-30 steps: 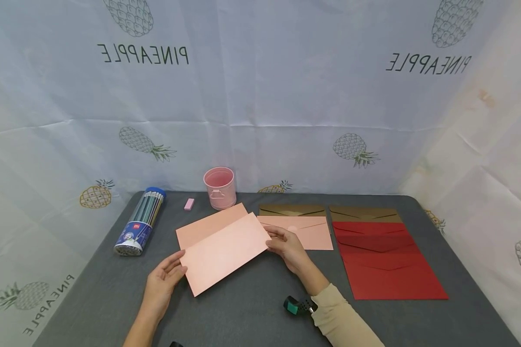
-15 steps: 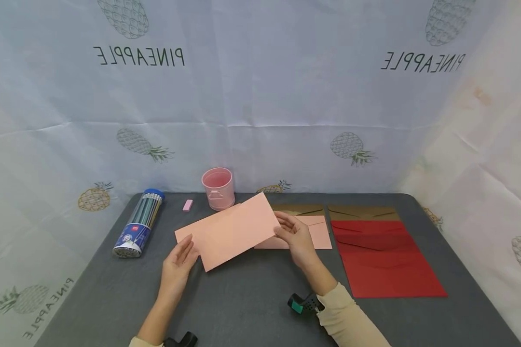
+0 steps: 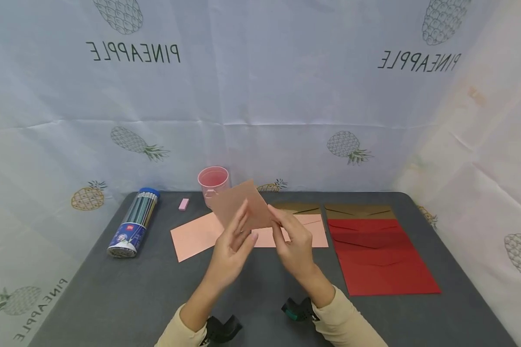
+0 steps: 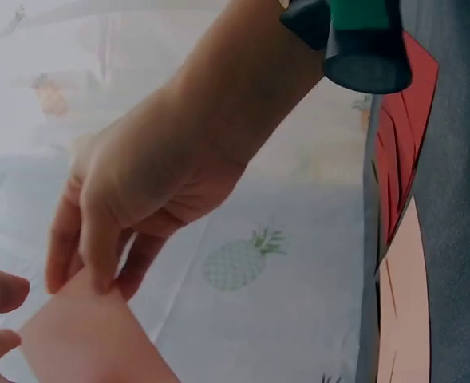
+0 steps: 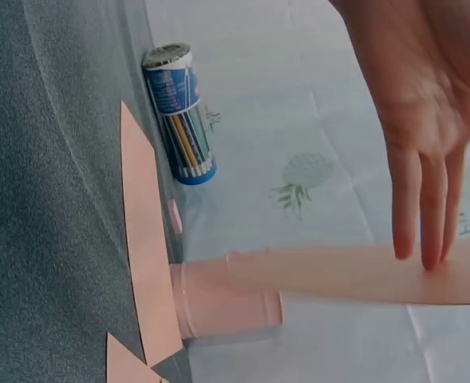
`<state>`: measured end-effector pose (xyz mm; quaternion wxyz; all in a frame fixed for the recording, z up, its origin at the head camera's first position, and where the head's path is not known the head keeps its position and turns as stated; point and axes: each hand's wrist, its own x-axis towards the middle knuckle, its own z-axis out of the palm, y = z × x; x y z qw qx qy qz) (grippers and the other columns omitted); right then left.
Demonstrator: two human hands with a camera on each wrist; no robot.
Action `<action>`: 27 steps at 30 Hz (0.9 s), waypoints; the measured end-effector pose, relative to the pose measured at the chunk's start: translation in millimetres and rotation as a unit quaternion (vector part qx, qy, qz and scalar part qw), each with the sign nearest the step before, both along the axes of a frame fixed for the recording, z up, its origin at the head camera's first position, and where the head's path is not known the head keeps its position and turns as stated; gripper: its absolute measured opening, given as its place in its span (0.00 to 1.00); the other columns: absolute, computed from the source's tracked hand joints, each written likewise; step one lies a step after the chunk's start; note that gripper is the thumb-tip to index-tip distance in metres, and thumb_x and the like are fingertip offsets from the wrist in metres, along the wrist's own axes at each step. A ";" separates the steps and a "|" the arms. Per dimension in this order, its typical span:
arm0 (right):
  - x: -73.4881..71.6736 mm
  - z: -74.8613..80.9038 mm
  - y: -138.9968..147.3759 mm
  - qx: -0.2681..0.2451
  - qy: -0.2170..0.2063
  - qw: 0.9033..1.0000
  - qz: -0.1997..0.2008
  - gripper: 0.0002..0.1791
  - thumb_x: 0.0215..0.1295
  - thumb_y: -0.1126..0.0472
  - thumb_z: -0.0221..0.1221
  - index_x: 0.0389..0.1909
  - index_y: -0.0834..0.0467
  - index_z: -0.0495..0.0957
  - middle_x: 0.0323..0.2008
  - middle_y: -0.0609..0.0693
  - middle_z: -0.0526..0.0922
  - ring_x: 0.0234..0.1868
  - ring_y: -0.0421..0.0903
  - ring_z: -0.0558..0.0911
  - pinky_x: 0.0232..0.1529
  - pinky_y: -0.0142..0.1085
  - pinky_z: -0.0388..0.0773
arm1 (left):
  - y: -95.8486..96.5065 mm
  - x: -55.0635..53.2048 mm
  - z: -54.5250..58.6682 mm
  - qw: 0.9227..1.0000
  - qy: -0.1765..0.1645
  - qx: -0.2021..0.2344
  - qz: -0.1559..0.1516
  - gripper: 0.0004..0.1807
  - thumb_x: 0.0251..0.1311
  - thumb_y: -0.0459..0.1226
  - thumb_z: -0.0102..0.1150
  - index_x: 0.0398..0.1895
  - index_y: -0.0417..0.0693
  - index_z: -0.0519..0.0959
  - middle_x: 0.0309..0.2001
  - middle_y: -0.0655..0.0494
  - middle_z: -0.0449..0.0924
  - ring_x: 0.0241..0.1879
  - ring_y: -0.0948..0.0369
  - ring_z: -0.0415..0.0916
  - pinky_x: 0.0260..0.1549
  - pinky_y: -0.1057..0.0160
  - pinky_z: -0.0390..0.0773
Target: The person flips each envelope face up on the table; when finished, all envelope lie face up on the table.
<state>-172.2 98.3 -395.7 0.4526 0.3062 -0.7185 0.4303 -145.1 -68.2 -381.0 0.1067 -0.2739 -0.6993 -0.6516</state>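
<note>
In the head view my right hand (image 3: 295,243) pinches a pink envelope (image 3: 240,205) by its right corner, holding it tilted up over the table. The left wrist view shows those fingers on the corner of the envelope (image 4: 91,335). My left hand (image 3: 232,253) is at the envelope's near side, fingers straight and thumb apart. Seen in the right wrist view, the left hand's fingertips (image 5: 430,259) lie against the envelope's face. Beneath, another pink envelope (image 3: 197,236) lies flat, and a third pink envelope (image 3: 310,236) lies behind my right hand.
Red envelopes (image 3: 386,260) overlap at the right, with a brown envelope (image 3: 360,211) behind them. A pink bucket (image 3: 212,180), a small pink eraser (image 3: 184,204) and a tube of pencils (image 3: 134,224) stand or lie along the back left. A printed cloth (image 3: 252,86) hangs behind.
The held envelope has been lifted and turned upright, its face now darker. My left hand has moved right, from its left end toward my right hand, uncovering more of the envelope lying beneath.
</note>
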 end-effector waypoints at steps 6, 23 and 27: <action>4.4 1.4 -9.6 0.084 0.103 0.991 0.015 0.15 0.69 0.68 0.51 0.53 0.66 0.78 0.41 0.56 0.84 0.40 0.50 0.83 0.41 0.33 0.79 | 6.9 0.8 1.6 0.999 0.021 0.047 0.016 0.43 0.64 0.24 0.49 0.76 0.53 0.41 0.74 0.44 0.46 0.70 0.44 0.55 0.59 0.57 0.67; 9.5 -25.9 8.2 0.168 -0.025 0.977 0.126 0.21 0.66 0.62 0.56 0.58 0.65 0.73 0.56 0.57 0.78 0.58 0.50 0.76 0.61 0.35 0.70 | -1.1 -13.2 -15.2 0.994 -0.016 0.029 0.100 0.29 0.64 0.21 0.44 0.69 0.40 0.61 0.54 0.35 0.73 0.12 0.71 0.59 0.09 0.73 0.63; 0.5 -41.2 27.8 0.081 -0.074 0.990 0.087 0.22 0.58 0.69 0.61 0.55 0.67 0.74 0.52 0.59 0.79 0.55 0.50 0.77 0.59 0.29 0.70 | -6.4 -23.3 -22.8 0.993 -0.069 0.027 0.088 0.28 0.62 0.19 0.41 0.67 0.37 0.62 0.53 0.32 0.74 0.10 0.69 0.55 0.09 0.74 0.59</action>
